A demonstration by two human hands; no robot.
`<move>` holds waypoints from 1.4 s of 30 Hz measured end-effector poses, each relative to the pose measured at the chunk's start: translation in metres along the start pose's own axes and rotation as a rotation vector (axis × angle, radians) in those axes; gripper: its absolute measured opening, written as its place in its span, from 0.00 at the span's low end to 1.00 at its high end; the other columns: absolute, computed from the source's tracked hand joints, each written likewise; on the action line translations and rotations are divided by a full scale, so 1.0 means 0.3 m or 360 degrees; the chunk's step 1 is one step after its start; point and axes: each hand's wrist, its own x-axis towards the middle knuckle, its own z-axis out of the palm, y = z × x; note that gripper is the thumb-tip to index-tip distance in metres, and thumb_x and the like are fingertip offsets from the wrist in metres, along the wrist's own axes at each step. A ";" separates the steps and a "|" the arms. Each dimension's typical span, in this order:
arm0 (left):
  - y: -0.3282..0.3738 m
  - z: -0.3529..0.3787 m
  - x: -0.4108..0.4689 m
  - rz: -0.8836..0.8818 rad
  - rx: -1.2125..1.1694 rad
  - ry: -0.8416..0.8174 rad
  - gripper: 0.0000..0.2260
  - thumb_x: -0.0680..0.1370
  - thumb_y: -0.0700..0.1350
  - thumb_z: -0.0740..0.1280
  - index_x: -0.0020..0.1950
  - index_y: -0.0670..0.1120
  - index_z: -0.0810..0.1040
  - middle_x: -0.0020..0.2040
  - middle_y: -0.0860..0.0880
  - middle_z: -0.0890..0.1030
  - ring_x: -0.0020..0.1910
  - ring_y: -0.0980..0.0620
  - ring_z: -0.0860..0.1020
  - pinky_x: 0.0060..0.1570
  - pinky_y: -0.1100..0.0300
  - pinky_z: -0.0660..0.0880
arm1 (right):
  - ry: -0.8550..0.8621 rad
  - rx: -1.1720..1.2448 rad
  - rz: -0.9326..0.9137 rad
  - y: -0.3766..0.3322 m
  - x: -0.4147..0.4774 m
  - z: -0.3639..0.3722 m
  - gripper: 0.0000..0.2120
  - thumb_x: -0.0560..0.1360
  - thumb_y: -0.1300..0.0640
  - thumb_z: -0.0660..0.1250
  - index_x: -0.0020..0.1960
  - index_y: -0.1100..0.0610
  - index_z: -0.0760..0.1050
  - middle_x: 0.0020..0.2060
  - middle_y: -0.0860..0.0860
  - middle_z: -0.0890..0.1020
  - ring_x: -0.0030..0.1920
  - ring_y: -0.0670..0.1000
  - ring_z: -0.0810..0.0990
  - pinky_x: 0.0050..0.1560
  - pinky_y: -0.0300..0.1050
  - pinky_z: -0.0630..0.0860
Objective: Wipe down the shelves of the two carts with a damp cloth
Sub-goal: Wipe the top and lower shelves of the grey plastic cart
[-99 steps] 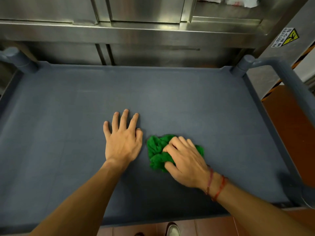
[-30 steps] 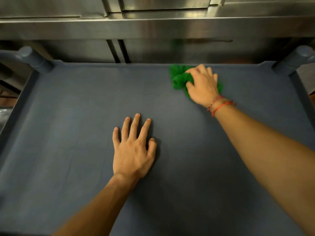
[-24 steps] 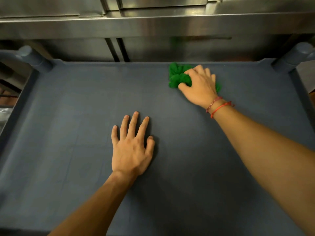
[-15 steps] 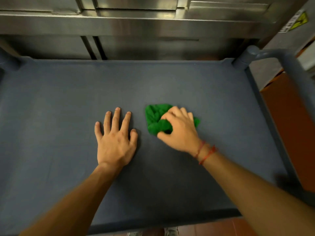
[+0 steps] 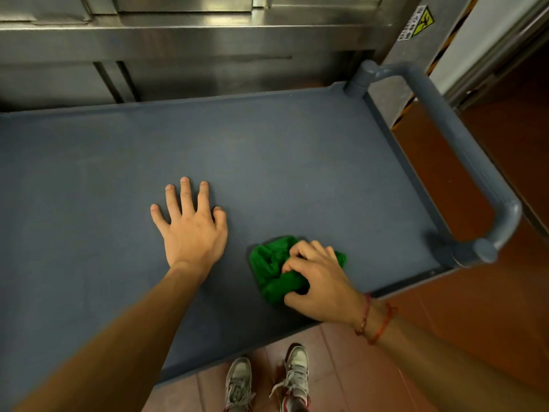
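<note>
Cart shelf (image 5: 297,162) runs off the left edge. Right hand (image 5: 323,283) covers part of the green cloth (image 5: 269,264). Warning sticker (image 5: 416,26) text unreadable, perhaps a slip hazard.

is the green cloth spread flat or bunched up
Bunched up. The green cloth sits crumpled in folds on the cart shelf, gathered under the right hand, whose curled fingers clutch it.
</note>
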 end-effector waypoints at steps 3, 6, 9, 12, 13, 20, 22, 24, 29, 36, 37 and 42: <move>0.004 0.002 -0.002 0.0020 -0.0009 0.0018 0.25 0.82 0.51 0.53 0.79 0.48 0.59 0.80 0.43 0.56 0.79 0.40 0.50 0.73 0.33 0.47 | -0.0015 -0.0015 -0.0005 -0.002 -0.079 0.002 0.18 0.65 0.41 0.65 0.49 0.50 0.80 0.49 0.44 0.70 0.50 0.47 0.67 0.50 0.44 0.58; 0.005 0.004 -0.001 0.0043 -0.0009 0.0014 0.25 0.82 0.51 0.53 0.79 0.48 0.60 0.80 0.43 0.56 0.79 0.39 0.50 0.73 0.33 0.47 | -0.0008 0.0040 -0.0002 0.000 -0.104 -0.003 0.18 0.66 0.41 0.65 0.50 0.50 0.81 0.50 0.44 0.70 0.52 0.47 0.67 0.52 0.43 0.57; -0.009 0.008 0.001 0.0054 -0.0082 0.0037 0.24 0.81 0.51 0.54 0.77 0.46 0.64 0.78 0.41 0.59 0.78 0.38 0.53 0.72 0.32 0.48 | -0.0026 0.0188 -0.0010 0.011 -0.101 -0.033 0.18 0.67 0.39 0.66 0.52 0.47 0.82 0.50 0.43 0.72 0.53 0.45 0.70 0.56 0.43 0.60; 0.030 -0.022 -0.051 0.0452 -0.0277 0.0194 0.21 0.77 0.52 0.56 0.63 0.45 0.78 0.68 0.41 0.73 0.70 0.39 0.68 0.68 0.36 0.59 | 0.0141 0.0343 0.0107 0.041 -0.096 -0.080 0.16 0.68 0.39 0.66 0.53 0.44 0.80 0.52 0.42 0.74 0.56 0.45 0.73 0.59 0.48 0.65; 0.062 -0.038 -0.085 0.0634 -0.0369 0.0214 0.19 0.77 0.53 0.57 0.59 0.46 0.81 0.64 0.43 0.76 0.66 0.40 0.72 0.64 0.39 0.64 | 0.0278 0.0337 0.0163 0.062 -0.096 -0.093 0.15 0.69 0.39 0.66 0.52 0.44 0.81 0.51 0.43 0.76 0.56 0.47 0.75 0.58 0.52 0.67; 0.269 -0.031 -0.346 0.1381 -0.0363 -0.0297 0.19 0.76 0.60 0.61 0.60 0.51 0.78 0.52 0.53 0.77 0.53 0.49 0.73 0.49 0.52 0.69 | 0.0625 -0.0217 0.0797 0.305 -0.171 -0.142 0.26 0.75 0.36 0.53 0.56 0.49 0.82 0.60 0.52 0.76 0.61 0.57 0.71 0.58 0.55 0.65; 0.283 0.004 -0.365 0.1376 -0.0316 -0.0297 0.19 0.75 0.60 0.63 0.60 0.51 0.77 0.52 0.53 0.77 0.53 0.50 0.73 0.49 0.54 0.68 | 0.0555 -0.0291 0.0881 0.351 -0.198 -0.142 0.27 0.77 0.36 0.51 0.62 0.49 0.79 0.66 0.55 0.73 0.67 0.58 0.67 0.64 0.58 0.63; 0.296 0.018 -0.370 0.1396 -0.0341 -0.0288 0.16 0.74 0.58 0.65 0.57 0.50 0.78 0.50 0.54 0.78 0.50 0.51 0.74 0.48 0.54 0.69 | 0.0544 -0.0311 0.0915 0.368 -0.205 -0.135 0.26 0.78 0.37 0.52 0.66 0.48 0.76 0.71 0.56 0.70 0.71 0.59 0.64 0.68 0.61 0.60; 0.334 0.044 -0.360 0.1525 -0.0393 -0.0191 0.13 0.75 0.57 0.66 0.52 0.50 0.77 0.46 0.54 0.79 0.46 0.52 0.76 0.46 0.56 0.71 | 0.0495 -0.0348 0.1003 0.369 -0.172 -0.125 0.26 0.81 0.35 0.50 0.73 0.44 0.68 0.77 0.57 0.60 0.76 0.61 0.57 0.75 0.63 0.52; 0.428 0.111 -0.199 0.1668 -0.0270 0.0132 0.14 0.77 0.55 0.65 0.50 0.45 0.79 0.43 0.48 0.80 0.43 0.44 0.78 0.41 0.51 0.74 | 0.0455 -0.0417 0.0997 0.373 -0.168 -0.122 0.30 0.80 0.35 0.45 0.77 0.46 0.63 0.78 0.60 0.59 0.77 0.62 0.57 0.76 0.62 0.51; 0.448 0.116 -0.146 0.1627 -0.0259 0.0172 0.14 0.77 0.54 0.64 0.50 0.44 0.79 0.43 0.46 0.80 0.42 0.42 0.79 0.40 0.51 0.75 | 0.0450 -0.0422 0.0999 0.373 -0.169 -0.121 0.30 0.80 0.35 0.45 0.77 0.46 0.63 0.78 0.60 0.59 0.77 0.62 0.57 0.77 0.62 0.51; 0.528 0.137 0.111 0.1336 -0.0142 0.0303 0.16 0.76 0.55 0.64 0.51 0.44 0.79 0.44 0.43 0.81 0.44 0.39 0.79 0.42 0.48 0.74 | 0.0498 -0.0412 0.1025 0.374 -0.169 -0.121 0.30 0.80 0.35 0.47 0.76 0.47 0.66 0.77 0.60 0.62 0.77 0.62 0.59 0.76 0.62 0.52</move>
